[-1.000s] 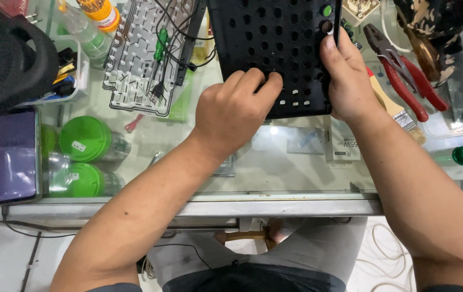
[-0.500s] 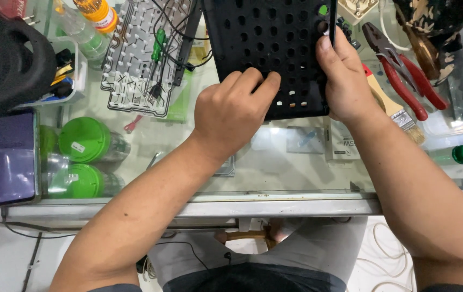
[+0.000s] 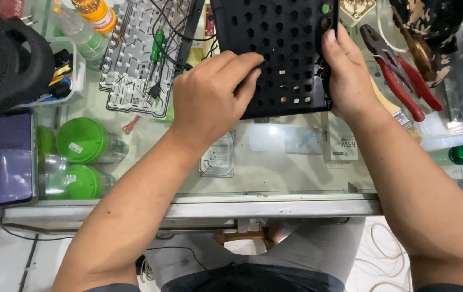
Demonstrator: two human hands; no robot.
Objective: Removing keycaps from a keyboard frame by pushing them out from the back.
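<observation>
Head view: black perforated keyboard frame (image 3: 283,48) lay flat on the glass worktop (image 3: 274,157), far centre, near edge just short of a pale card under the glass. Judged light, stiff, thin moulded plastic; grid of holes and thin ribs probably brittle under twist, so best taken at the solid side rims, not the ribs. Surface matte, unlikely to slip.

Left hand (image 3: 210,97) rested on the near-left part of the frame, fingers curled together, fingertips pressed into the holes near the middle. Right hand (image 3: 350,81) clamped on the right rim, thumb up along the edge, fingers hidden behind; whether wrapped underneath, could not tell.

Left of the frame: a white key-switch plate (image 3: 134,59) with black wires and a green-handled screwdriver (image 3: 157,46) across it. Further left: two green lids (image 3: 80,140), a purple phone (image 3: 10,157). Right of the frame: red-handled pliers (image 3: 404,81) and a paintbrush (image 3: 399,113), touching nothing held.
</observation>
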